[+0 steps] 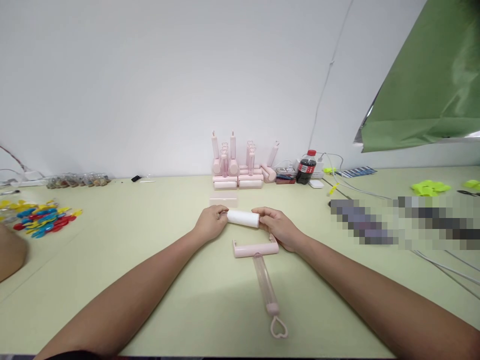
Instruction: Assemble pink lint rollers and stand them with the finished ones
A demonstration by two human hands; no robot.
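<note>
My left hand (210, 223) and my right hand (278, 228) each grip one end of a white paper roll (243, 218), held level just above the pale green table (157, 280). Both hands have their fingers closed on it. Directly below the roll lies a pink lint-roller frame (255, 248) with a long translucent pink handle (264, 280) ending in a heart-shaped loop (279, 328), pointing toward me. A flat pale pink cover piece (223, 202) lies just beyond the roll.
Several pink lint rollers and parts (240, 167) stand against the back wall, next to a cola bottle (306, 168) and cables. Coloured plastic pieces (43, 217) lie at the left, yellow-green pieces (429, 188) at the right. A green sheet (431, 85) hangs upper right.
</note>
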